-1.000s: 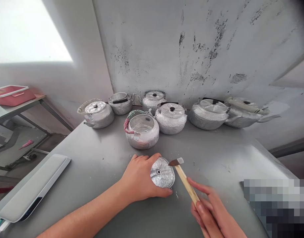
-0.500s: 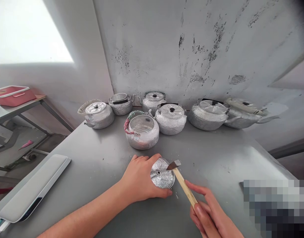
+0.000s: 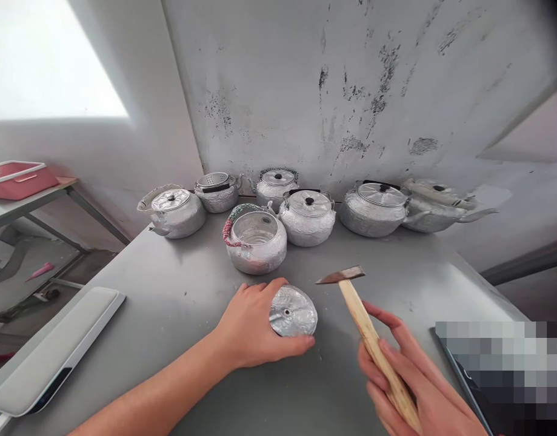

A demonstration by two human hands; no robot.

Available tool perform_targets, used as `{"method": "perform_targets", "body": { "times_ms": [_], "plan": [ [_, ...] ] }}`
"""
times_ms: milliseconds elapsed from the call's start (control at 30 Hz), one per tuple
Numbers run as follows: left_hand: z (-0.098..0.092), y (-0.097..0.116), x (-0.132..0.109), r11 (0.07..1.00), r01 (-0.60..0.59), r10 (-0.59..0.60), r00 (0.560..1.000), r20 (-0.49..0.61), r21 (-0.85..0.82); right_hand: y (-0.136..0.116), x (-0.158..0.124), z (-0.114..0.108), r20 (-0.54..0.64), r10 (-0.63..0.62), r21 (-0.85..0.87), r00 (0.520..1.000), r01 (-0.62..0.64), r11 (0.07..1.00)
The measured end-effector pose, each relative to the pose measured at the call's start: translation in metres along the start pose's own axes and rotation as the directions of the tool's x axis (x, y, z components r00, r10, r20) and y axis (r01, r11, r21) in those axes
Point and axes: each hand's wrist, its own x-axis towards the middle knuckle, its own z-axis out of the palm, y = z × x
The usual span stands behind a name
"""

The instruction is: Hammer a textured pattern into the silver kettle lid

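My left hand (image 3: 255,330) grips a round silver kettle lid (image 3: 294,312) by its left edge, thumb along the near side and fingers around the far side. The lid has a hammered surface and a small hole in its middle, with no knob on it. In my right hand (image 3: 408,369) is a hammer (image 3: 371,336) with a pale wooden handle and a narrow metal head, raised to the right of the lid and apart from it. Just beyond the lid stands a lidless kettle (image 3: 259,257) with a red and green wrapped handle.
Several silver kettles (image 3: 308,227) line the back of the grey table (image 3: 178,339) by the stained wall. A white power bank-like device (image 3: 55,351) with cables lies at left. A dark-edged, pixelated object (image 3: 469,375) is at right. A pink basket (image 3: 21,181) sits on a side table.
The hammer has lifted off from above the lid, up and to the right, its head turned sideways. My left hand keeps its hold, and the lid now tilts somewhat. The view has shifted slightly.
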Motion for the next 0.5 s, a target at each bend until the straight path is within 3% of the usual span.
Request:
{"method": "perform_targets", "body": {
  "times_ms": [133,233,333,400,500],
  "plan": [
    [-0.011,0.003,-0.003,0.917,0.069,-0.028,0.994,0.11,-0.393,-0.001,0.008,-0.002,-0.08,-0.024,0.075,0.997,0.03,0.997],
    [-0.009,0.001,-0.002,0.719,0.203,-0.036,0.966,0.257,-0.665,-0.003,0.011,-0.001,-0.056,0.029,0.062,0.998,-0.026,0.998],
    [-0.003,0.001,0.003,0.604,0.375,-0.125,0.916,0.382,-0.703,-0.006,0.012,-0.001,-0.038,0.07,0.013,0.997,-0.07,0.997],
    [-0.001,0.002,0.006,0.651,0.426,-0.224,0.898,0.378,-0.628,-0.007,0.013,-0.001,-0.033,0.086,0.011,0.996,-0.086,0.996],
    [-0.001,0.0,0.009,0.847,0.345,-0.289,0.938,0.193,-0.406,-0.006,0.014,-0.002,-0.002,0.117,0.024,0.993,-0.117,0.993]
  ]
}}
